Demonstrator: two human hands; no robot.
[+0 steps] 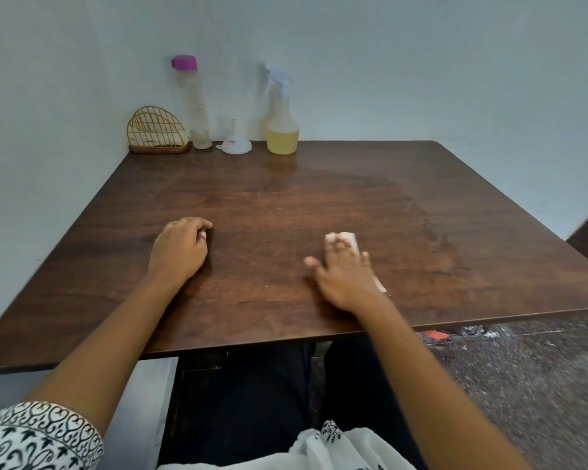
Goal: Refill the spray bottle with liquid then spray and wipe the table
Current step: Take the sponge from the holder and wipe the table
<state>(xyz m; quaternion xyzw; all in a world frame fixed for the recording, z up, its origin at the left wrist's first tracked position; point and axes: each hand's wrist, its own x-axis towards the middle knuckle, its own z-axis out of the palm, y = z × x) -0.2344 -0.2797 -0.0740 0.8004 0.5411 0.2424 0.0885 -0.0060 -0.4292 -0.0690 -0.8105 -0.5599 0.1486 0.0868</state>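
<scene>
Nearest the camera, a black-and-white patterned sleeve (38,435) is cut off by the bottom left corner. A white printed garment (336,446) on the lap runs out of the lower edge. The legs under the dark brown wooden table (286,198) are lost in shadow. Beyond the table's near right edge, on the speckled stone floor (523,368), a small red object (435,334) is half hidden and too blurred to make out.

On the tabletop the left hand (179,252) rests knuckles up, its fingers curled under with nothing seen inside them. The right hand (345,276) is smeared by motion. Its fingers lie spread and flat on a folded white cloth (348,239), pressing it to the wood, and the palm covers most of it. Only the cloth's far end and a strip by the wrist show.

Further back, on the right half, the wood has a dull damp sheen.

Along the far edge, against the pale wall, stand four things:
- a gold wire napkin holder (157,130) in the corner;
- just beside it, a tall clear bottle with a purple cap (196,106);
- a small white plastic funnel (235,144), mouth down;
- a clear spray bottle with a white trigger (281,130), upright and partly filled with yellow liquid. Its head blends into the wall.
</scene>
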